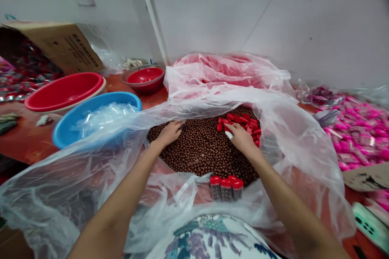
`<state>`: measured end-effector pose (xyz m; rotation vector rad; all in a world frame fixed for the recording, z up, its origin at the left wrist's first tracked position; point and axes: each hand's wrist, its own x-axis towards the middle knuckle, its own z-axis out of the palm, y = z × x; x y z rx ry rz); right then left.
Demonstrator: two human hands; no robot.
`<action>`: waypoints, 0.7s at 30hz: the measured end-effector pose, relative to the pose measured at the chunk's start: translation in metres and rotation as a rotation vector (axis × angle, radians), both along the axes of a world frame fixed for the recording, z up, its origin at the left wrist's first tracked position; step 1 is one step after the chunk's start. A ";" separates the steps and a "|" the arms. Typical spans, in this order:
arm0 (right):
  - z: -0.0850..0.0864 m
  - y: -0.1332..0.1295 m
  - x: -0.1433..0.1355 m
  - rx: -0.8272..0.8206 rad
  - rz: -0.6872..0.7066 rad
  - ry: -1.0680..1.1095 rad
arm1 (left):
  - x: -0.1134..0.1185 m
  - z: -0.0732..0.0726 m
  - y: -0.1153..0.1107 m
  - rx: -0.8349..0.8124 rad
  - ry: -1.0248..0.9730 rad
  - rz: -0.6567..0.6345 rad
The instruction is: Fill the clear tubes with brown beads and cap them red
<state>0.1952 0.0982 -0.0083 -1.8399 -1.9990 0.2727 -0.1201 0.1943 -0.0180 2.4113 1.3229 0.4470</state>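
Many small brown balls (200, 145) lie heaped in a large clear plastic bag (276, 109) spread open before me. My left hand (172, 132) touches the left part of the heap, its fingers partly sunk among the balls, so what they hold, if anything, is hidden. At the right, my right hand (240, 137) reaches to the red plastic caps (243, 121) on top of the balls, fingertips against them; one fingertip has a white covering. Several small clear containers with red lids (225, 189), filled with dark balls, stand at the near edge of the heap.
A blue basin (59, 133) of clear plastic pieces, a red basin (63, 91) and a smaller bowl (146, 79) stand left. Behind is a bag of red items (225, 68). Pink packs (361, 129) and a phone (370, 222) lie right, a carton (73, 48) far left.
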 end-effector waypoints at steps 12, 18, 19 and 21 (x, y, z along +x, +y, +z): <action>0.000 -0.026 0.007 -0.053 -0.090 0.285 | 0.002 -0.010 0.005 0.114 0.023 -0.052; -0.002 -0.074 0.019 -0.128 -0.167 0.660 | 0.009 0.007 -0.045 -0.216 -0.245 0.011; -0.004 -0.081 0.019 -0.169 -0.190 0.726 | 0.011 0.008 -0.054 -0.367 -0.259 0.002; -0.009 -0.092 0.017 -0.237 -0.213 0.801 | 0.017 0.005 -0.071 -0.583 -0.285 0.003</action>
